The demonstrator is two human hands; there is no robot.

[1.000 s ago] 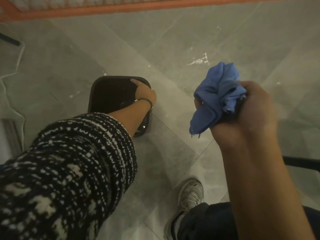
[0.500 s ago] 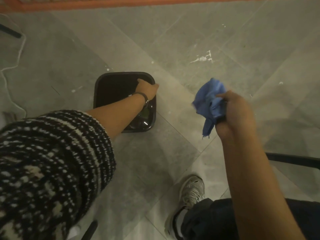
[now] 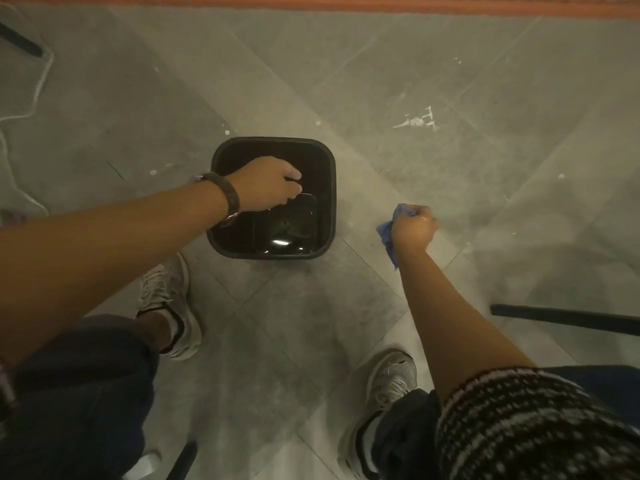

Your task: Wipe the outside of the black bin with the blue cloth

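Blue cloth (image 3: 386, 235) sits bunched in the clenched right hand (image 3: 414, 228) near the black bin (image 3: 270, 254) on the floor (image 3: 450, 81), so the left hand (image 3: 266, 183), curled over its mouth, grip unclear, should steady it.

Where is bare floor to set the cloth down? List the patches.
Widest bare tile: beyond the black bin, up to the orange strip. Also the tiles between left shoe and right shoe, nearer than the bin. Tight: the gap between bin and blue cloth. A black bar lies far right.
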